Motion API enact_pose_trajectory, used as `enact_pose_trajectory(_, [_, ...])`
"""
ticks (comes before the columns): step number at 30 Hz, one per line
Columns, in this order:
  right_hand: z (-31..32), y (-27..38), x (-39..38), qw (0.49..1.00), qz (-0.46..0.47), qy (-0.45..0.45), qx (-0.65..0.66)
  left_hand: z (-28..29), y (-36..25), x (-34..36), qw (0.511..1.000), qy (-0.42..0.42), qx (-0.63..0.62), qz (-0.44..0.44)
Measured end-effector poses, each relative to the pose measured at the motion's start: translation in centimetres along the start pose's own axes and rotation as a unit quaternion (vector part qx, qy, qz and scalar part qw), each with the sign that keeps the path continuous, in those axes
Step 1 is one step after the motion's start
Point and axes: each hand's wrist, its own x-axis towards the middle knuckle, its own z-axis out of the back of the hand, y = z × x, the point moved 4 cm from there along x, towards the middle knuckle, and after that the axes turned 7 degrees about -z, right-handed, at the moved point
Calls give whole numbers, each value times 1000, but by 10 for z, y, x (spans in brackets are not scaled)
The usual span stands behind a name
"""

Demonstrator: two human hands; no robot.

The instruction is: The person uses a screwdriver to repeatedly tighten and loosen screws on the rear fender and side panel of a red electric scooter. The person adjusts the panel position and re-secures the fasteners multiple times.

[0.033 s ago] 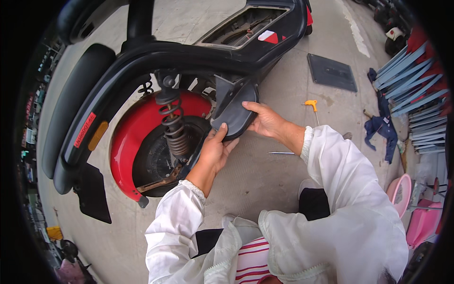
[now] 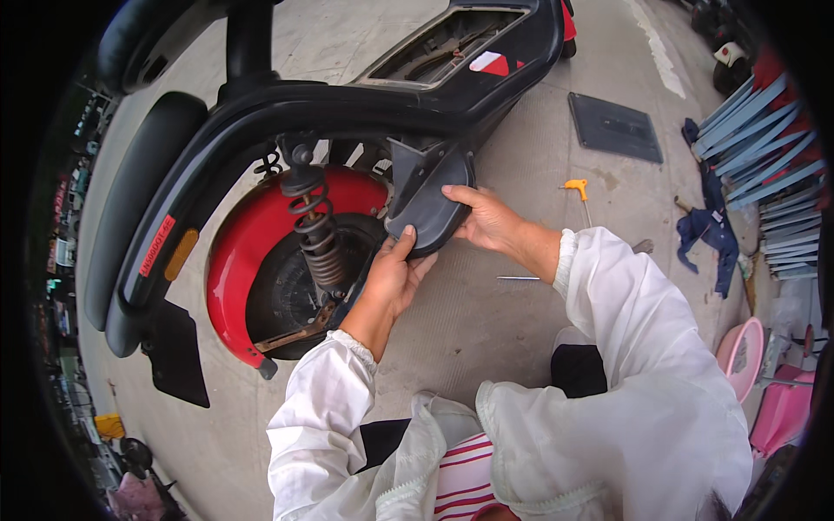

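Observation:
A black scooter (image 2: 365,104) stands in front of me with a red rear fender (image 2: 248,252) and a coil shock absorber (image 2: 317,234) exposed. Both hands hold a dark grey plastic cover panel (image 2: 426,204) against the scooter's side, just below the frame. My left hand (image 2: 391,273) grips the panel's lower edge from underneath, thumb on its face. My right hand (image 2: 486,221) clasps the panel's right rim, fingers laid over its top. White sleeves cover both forearms.
On the concrete lie a flat dark panel (image 2: 615,128), a yellow-handled T tool (image 2: 578,189), a thin metal rod (image 2: 519,278) and a blue rag (image 2: 708,230). Blue and red strips (image 2: 764,148) are stacked at right. Pink stools (image 2: 764,382) stand at lower right.

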Motion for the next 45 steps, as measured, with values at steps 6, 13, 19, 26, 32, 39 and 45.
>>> enact_pose_trajectory(6, [-3, -2, 0, 999, -3, 17, 45, 3, -12, -4, 995, -53, 76, 28])
enact_pose_trajectory(13, [2, -1, -4, 997, -6, 3, 75, -47, -82, -17, 550, -196, 808, -77])
enact_pose_trajectory(19, [4, 4, -2, 994, 39, 16, 98, -94, -86, 17, 694, -176, 593, -368])
enact_pose_trajectory(26, [4, 0, 7, 991, 12, 30, 128, -73, -73, 30, 882, -197, 324, -281])
enact_pose_trajectory(32, [4, 7, 8, 982, -60, 70, 166, -79, -68, 32, 899, -215, 270, -269])
enact_pose_trajectory(39, [6, 1, 13, 979, -83, 54, 176, -88, -57, 32, 890, -193, 243, -334])
enact_pose_trajectory(45, [9, -4, 15, 975, -103, 41, 191, -79, -47, 35, 874, -175, 225, -394])
